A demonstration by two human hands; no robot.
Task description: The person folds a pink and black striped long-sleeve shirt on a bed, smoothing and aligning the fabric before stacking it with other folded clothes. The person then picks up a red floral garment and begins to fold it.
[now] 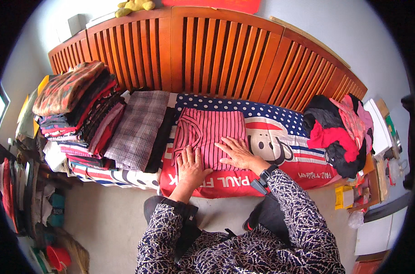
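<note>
A pink garment with dark stripes [224,126] lies folded flat on the printed bench cover [207,190] before me. My left hand [189,167] rests palm down on its lower left part, fingers spread, the thumb near its lower edge. Palm down too, my right hand [236,152] presses on its lower right part. Neither hand grips the cloth. Left of the garment lie folded grey plaid cloth [137,126] and black cloth [161,144]. Beyond them stands a tall stack of folded clothes [70,89]. A loose heap of clothes [337,140] sits at the bench's right end.
A slatted wooden backrest [224,54] runs behind the bench. At the right stand a yellow basket [343,197] and a shelf with mixed goods. A red bucket [58,257] and a straw broom [75,250] are on the lower left. My legs are close to the bench's front edge.
</note>
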